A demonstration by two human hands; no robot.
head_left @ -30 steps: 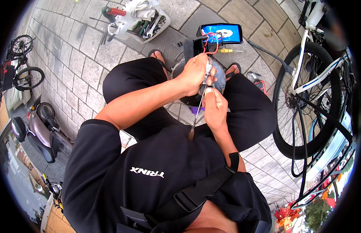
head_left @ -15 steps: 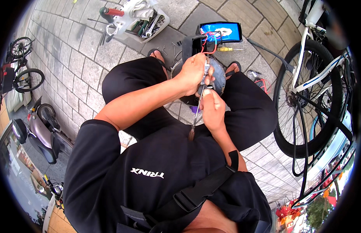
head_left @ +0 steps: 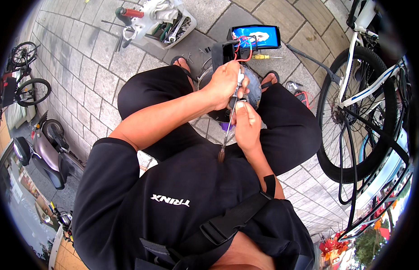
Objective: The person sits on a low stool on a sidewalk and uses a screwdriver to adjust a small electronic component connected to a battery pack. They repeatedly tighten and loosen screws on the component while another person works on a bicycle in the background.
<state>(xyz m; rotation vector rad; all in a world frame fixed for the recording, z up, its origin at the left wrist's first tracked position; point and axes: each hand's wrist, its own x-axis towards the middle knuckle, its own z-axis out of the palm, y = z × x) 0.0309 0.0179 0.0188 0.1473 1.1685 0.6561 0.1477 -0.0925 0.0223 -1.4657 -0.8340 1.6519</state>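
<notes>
My left hand (head_left: 225, 85) is closed around a small silver fitting (head_left: 240, 80) above a round metal container (head_left: 253, 75) between my knees. Just below it, my right hand (head_left: 247, 123) grips the thin shaft of a screwdriver (head_left: 222, 154), whose brown handle rests against my shirt; its tip is hidden among my fingers and a small dark part. A black box (head_left: 222, 53) with red and blue wires (head_left: 243, 45) stands above my hands, beside a lit blue screen (head_left: 268, 37). A yellow-handled screwdriver (head_left: 261, 57) lies on the paving to its right.
A tool tub (head_left: 182, 29) with a rag and wrenches sits ahead, left of centre. A white bicycle (head_left: 349, 90) stands close on my right. A scooter (head_left: 52, 157) and more bicycles (head_left: 31, 90) are parked along the left. Pliers (head_left: 302, 96) lie by my right foot.
My right hand has shifted slightly up and left along with the screwdriver over the last second. My left hand keeps its grip in nearly the same place.
</notes>
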